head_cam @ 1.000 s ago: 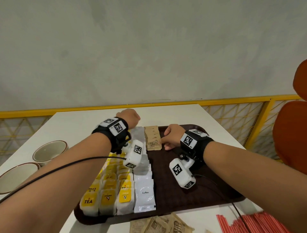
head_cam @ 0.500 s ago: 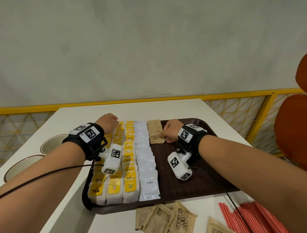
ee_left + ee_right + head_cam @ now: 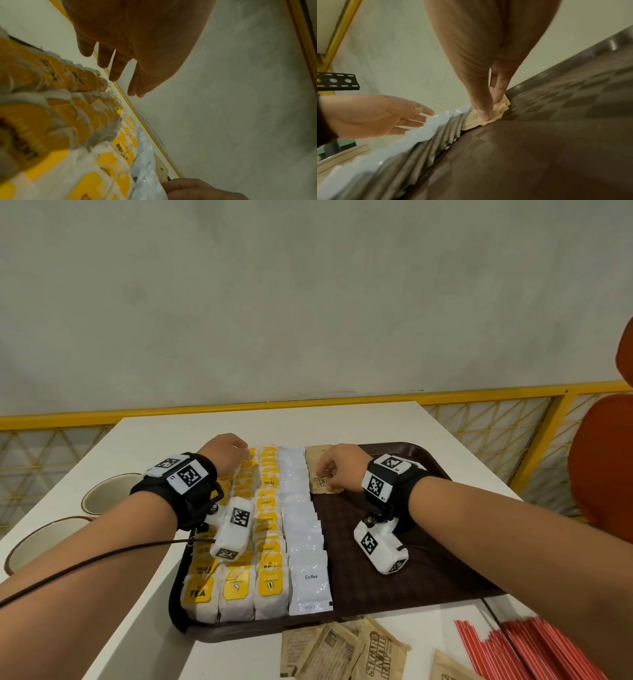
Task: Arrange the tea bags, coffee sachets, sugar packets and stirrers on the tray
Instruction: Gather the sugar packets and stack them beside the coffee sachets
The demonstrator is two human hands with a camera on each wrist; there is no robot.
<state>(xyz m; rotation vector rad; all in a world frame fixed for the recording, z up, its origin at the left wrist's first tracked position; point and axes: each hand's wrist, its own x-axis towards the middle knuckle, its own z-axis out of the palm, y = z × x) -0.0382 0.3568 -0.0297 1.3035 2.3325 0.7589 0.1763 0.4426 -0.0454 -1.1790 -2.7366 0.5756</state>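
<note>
1. A brown tray (image 3: pixel 424 577) sits on a white table (image 3: pixel 308 422), its left half filled and its right half showing bare patterned floor.
2. Tea bags (image 3: pixel 239 587) with yellow tags fill three rows along the tray's left side, running from the near rim to the far one.
3. Just right of them runs one row of white coffee sachets (image 3: pixel 310 587), overlapping like shingles; the nearest reads "Coffee".
4. At the far end of the tray, touching the sachet row's right edge, lies a short stack of brown sugar packets (image 3: pixel 320 474).
5. The right hand (image 3: pixel 342 465) is on that stack — the right wrist view shows the thumb (image 3: pixel 485 113) pressed on top and the fingers curled against the far side, pinching a packet.
6. The left hand (image 3: pixel 226 451) hangs over the far end of the tea rows, holding nothing; in the left wrist view its fingers (image 3: pixel 116 70) are loose and nearly straight, clear of the bags.
7. More sugar packets (image 3: pixel 356 652) lie loose on the table just off the tray's near rim — several overlapping, one further right.
8. Red stirrers (image 3: pixel 534 648) lie in a pile on the table at the near right, beside the loose packets.
9. Two bowls (image 3: pixel 109 498) stand on the table left of the tray, well apart from it.
10. A yellow railing (image 3: pixel 102 417) runs behind the table, and an orange chair (image 3: pixel 603 460) stands at the right.
</note>
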